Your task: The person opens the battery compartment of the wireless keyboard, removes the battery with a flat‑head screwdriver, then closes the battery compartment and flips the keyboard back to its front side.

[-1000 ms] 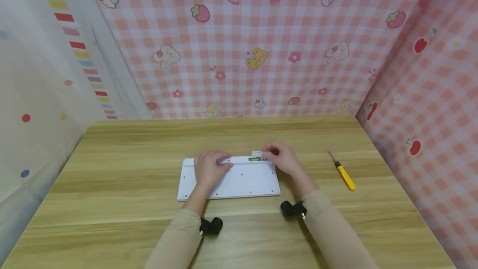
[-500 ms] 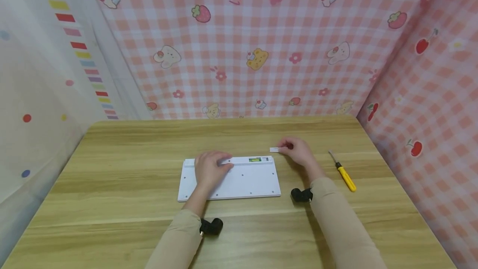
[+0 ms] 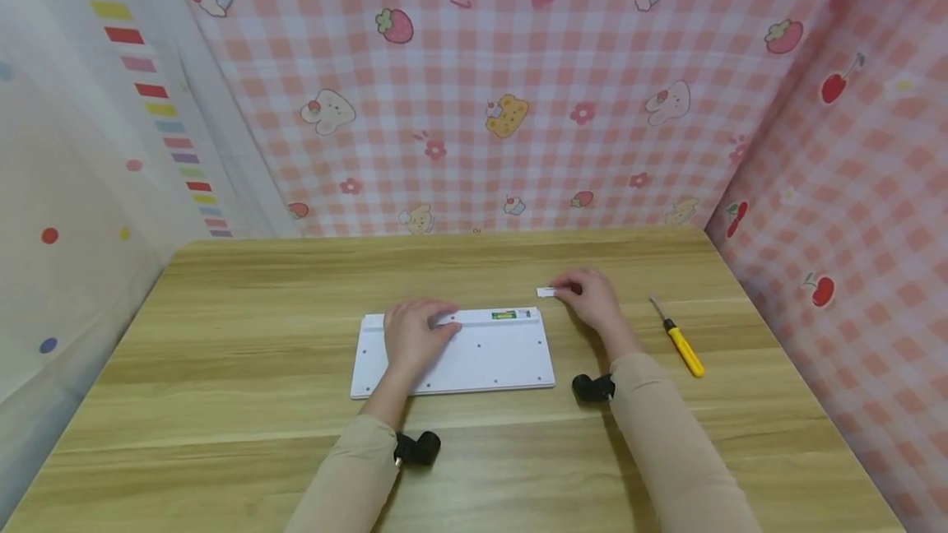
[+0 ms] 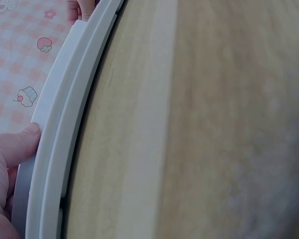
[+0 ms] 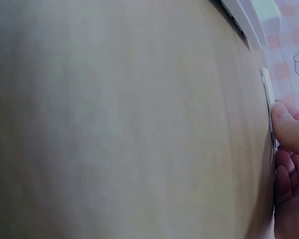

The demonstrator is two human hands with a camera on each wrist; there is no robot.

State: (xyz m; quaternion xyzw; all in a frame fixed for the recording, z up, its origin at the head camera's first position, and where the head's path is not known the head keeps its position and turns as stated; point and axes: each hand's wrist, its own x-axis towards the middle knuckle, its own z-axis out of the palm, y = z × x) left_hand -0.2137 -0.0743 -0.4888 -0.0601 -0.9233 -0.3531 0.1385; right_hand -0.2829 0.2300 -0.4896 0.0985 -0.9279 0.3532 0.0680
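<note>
A white keyboard [image 3: 485, 360] lies face down on the table, its small screws showing on the back. In the raised ridge along its far edge, a battery compartment is uncovered at the right end, with a green battery [image 3: 504, 316] inside. My left hand [image 3: 416, 337] grips this ridge left of the middle, thumb on the near side and fingers over the far side; the left wrist view shows the thumb against the ridge. Beyond the keyboard's far right corner, my right hand [image 3: 590, 297] pinches a small white battery cover [image 3: 545, 292] between thumb and fingers, close over the tabletop.
A screwdriver [image 3: 685, 350] with a yellow handle lies on the right side of the wooden table [image 3: 259, 294], its tip pointing away. Checked pink cloth [image 3: 474, 155] hangs behind the table and on the right. A pale dotted cloth [image 3: 81, 286] hangs on the left.
My right hand has carried the battery cover off the ridge, rightward and slightly back, exposing the whole compartment. The left hand and keyboard have stayed in place.
</note>
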